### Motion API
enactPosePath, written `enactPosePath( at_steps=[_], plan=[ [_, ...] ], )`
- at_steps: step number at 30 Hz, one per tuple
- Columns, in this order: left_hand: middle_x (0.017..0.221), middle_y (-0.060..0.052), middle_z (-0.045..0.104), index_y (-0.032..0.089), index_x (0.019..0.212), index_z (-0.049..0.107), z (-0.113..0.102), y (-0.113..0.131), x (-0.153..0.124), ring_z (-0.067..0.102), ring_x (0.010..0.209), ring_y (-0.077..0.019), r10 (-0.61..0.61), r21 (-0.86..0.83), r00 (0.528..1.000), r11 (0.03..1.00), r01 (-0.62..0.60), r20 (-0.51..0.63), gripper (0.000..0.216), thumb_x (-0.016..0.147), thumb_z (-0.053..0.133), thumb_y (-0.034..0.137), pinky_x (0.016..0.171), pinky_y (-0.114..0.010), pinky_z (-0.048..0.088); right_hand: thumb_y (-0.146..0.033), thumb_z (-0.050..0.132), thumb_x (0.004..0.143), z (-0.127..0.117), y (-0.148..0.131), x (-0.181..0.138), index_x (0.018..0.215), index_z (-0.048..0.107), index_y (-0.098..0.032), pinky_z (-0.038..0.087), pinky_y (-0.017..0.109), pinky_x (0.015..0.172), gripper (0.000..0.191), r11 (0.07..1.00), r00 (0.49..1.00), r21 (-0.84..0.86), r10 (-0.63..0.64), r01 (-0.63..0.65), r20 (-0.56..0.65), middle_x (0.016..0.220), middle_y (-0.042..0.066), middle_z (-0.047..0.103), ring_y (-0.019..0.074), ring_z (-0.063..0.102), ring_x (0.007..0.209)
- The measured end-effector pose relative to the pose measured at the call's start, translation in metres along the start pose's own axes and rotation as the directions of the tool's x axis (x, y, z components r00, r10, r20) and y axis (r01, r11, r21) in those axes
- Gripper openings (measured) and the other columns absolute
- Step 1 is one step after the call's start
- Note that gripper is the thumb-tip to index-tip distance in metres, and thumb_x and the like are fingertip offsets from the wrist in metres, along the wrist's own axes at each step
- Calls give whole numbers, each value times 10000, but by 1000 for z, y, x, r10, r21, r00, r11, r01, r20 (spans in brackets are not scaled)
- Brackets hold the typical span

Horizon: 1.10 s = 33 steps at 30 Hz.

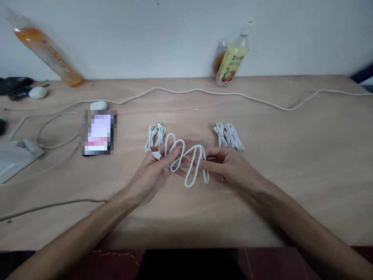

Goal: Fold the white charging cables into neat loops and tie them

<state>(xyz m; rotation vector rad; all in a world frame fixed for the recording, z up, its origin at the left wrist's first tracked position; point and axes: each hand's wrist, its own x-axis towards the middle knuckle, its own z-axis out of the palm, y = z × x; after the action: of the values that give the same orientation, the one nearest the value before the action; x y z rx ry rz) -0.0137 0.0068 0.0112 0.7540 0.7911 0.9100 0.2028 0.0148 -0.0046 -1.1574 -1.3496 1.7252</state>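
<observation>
Between my two hands a white USB cable [190,177] hangs in several loose loops above the table. My left hand [155,167] is closed on its left part, thumb over the loops, and the plug [155,151] with an orange tip sticks out beside the fingers. My right hand [230,165] pinches the loops at the other side. Just beyond the left hand lie coiled white cables [151,137] in small bundles. A larger bundle of white cables [229,135] rests beyond the right hand.
A phone [99,134] and a white case [98,105] lie at the left. An orange bottle [49,52] and a yellow bottle [233,58] stand by the wall. One long white cord [201,90] crosses the back of the wooden table [305,155].
</observation>
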Motion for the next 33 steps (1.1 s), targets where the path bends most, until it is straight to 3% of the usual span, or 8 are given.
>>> enactPosePath(
  at_steps=[2,4,9,16,23,33],
  plan=[
    [1167,-139,857,160,1274,809,-1,0,2,818,1069,-285,-7,-35,999,999,6,-45,261,1057,691,244,874,-360,666,-512,912,841,1,1,-1,813,823,-200,239,204,383,325,997,998,72,38,-34,-56,488,-73,553,58,349,389],
    [1181,-133,856,166,1288,793,-1,0,3,827,1072,-285,-27,-80,995,997,19,-92,260,1084,638,210,965,-424,669,-531,912,842,1,1,-1,810,799,-204,182,205,365,347,984,994,171,59,-43,-87,450,-90,504,51,291,371],
    [1255,-142,844,181,1352,751,-1,0,5,826,1153,-304,-80,-177,987,983,55,-139,296,1115,574,186,1074,-504,648,-602,867,857,3,-2,-1,865,792,-217,189,210,357,392,944,992,330,48,-6,-117,469,-77,545,61,290,379],
    [1272,-187,839,126,1376,739,2,0,3,810,1214,-337,-116,-176,986,980,95,-117,318,1108,575,173,1076,-491,653,-548,914,826,5,2,2,880,778,-212,234,208,372,366,964,985,266,24,24,-173,465,-99,517,55,298,377],
    [1305,-178,830,156,1495,667,6,2,2,812,1210,-332,-128,-196,989,974,111,-75,397,1116,550,174,1065,-493,656,-570,979,741,8,4,3,767,732,-212,272,217,395,436,969,956,235,-10,82,-295,600,-54,644,49,366,413],
    [1362,-195,803,155,1486,682,1,1,1,777,1275,-354,-139,-221,990,967,129,-31,395,1133,552,275,1117,-541,615,-542,960,767,8,4,3,827,721,-221,252,228,410,405,955,961,283,-12,92,-275,700,-52,676,46,334,446]
  ],
)
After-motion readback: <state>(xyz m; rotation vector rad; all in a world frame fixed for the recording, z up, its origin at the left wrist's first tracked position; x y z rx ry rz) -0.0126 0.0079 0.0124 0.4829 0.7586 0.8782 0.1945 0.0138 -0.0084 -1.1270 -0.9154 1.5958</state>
